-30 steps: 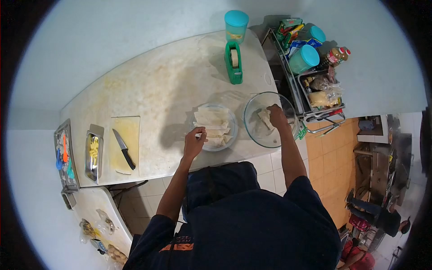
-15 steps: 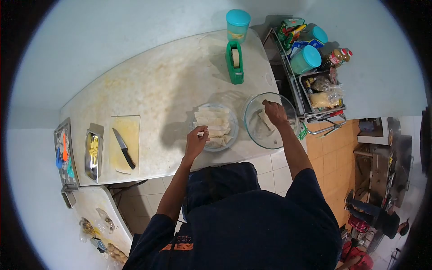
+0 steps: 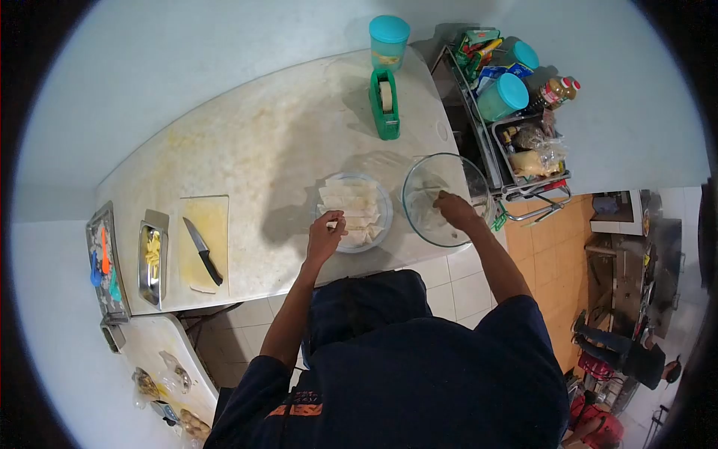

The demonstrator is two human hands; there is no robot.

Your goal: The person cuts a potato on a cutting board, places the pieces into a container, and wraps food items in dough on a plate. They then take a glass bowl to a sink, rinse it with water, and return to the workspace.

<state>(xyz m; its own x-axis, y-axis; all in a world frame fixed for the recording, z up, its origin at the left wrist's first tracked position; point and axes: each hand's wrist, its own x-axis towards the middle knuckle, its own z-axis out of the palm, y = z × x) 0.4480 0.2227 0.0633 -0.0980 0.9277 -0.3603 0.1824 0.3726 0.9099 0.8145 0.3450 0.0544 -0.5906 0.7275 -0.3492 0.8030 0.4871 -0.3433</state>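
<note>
Wrappers (image 3: 350, 208), pale and folded, are stacked in a small clear dish (image 3: 384, 196) near the front edge of the counter (image 3: 262, 142). The left hand (image 3: 326, 238) is rested on the dish's near rim, fingers curled and pinched on a wrapper edge. Just beside it on the right, a bigger glass bowl (image 3: 419, 187) is reached into by the right hand (image 3: 453, 210); whether anything's held there can't be told. Further back, a green tape dispenser (image 3: 384, 105) and a teal-lidded jar (image 3: 388, 43) are parked. Off to the left, a knife (image 3: 203, 251) is laid on a cutting board (image 3: 213, 224).
</note>
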